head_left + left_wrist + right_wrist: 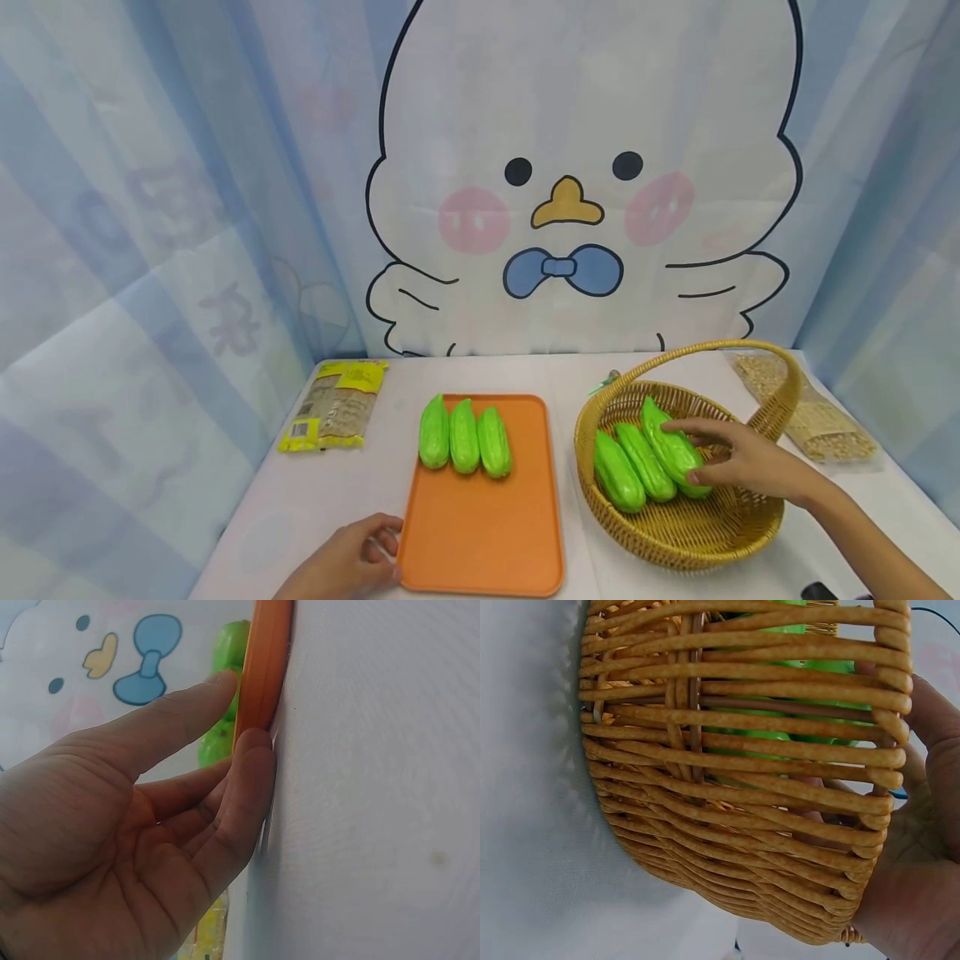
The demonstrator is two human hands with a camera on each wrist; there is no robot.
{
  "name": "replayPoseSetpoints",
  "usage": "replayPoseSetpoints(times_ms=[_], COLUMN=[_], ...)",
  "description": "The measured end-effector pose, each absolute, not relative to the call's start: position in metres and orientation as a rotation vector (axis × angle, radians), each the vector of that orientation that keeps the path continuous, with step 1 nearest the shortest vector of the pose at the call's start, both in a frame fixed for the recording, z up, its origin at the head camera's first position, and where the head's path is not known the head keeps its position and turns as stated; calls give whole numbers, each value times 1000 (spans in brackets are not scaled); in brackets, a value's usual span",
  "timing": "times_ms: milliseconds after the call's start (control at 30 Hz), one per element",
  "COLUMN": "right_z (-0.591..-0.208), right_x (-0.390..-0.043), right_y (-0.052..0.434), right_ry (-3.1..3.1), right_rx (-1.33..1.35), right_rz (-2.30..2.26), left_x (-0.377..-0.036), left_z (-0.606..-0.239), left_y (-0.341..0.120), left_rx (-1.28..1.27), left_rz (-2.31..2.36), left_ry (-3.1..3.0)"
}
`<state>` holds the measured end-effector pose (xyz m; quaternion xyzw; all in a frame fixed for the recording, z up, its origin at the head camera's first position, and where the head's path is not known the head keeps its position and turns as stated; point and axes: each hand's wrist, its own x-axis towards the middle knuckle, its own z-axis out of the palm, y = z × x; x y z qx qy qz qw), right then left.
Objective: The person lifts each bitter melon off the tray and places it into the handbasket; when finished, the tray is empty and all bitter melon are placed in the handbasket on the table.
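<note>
Three glossy green bitter melons (464, 437) lie side by side at the far end of an orange tray (480, 533). My left hand (348, 554) is at the tray's near left edge, thumb and fingertips touching the rim; the left wrist view shows the fingers loosely bent there. Inside a wicker basket (682, 554) on the right are three more bitter melons. My right hand (738, 458) reaches in over the basket's right side and holds the rightmost bitter melon (660, 433) between thumb and fingers. In the right wrist view, the basket's woven wall (727, 757) hides most of the fingers.
A yellow-labelled bag of grain (337, 406) lies at the back left of the white table. Behind the basket, whose handle (705, 346) arches high, is a clear bag of pale flakes (817, 417). A dark object (817, 592) shows at the front right edge.
</note>
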<state>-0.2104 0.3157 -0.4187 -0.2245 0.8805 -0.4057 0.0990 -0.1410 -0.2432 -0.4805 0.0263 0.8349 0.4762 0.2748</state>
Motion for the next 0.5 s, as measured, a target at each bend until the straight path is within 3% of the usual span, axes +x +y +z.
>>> replayPoseSetpoints(times_ms=[500], right_z=[-390], right_x=[-183], right_y=[301], right_ry=[2774], right_rx=[-738], right_rz=[-1249], left_x=[-142], left_z=[-483], left_y=[-245], left_rx=[100], left_rz=[1282], left_ry=[2253])
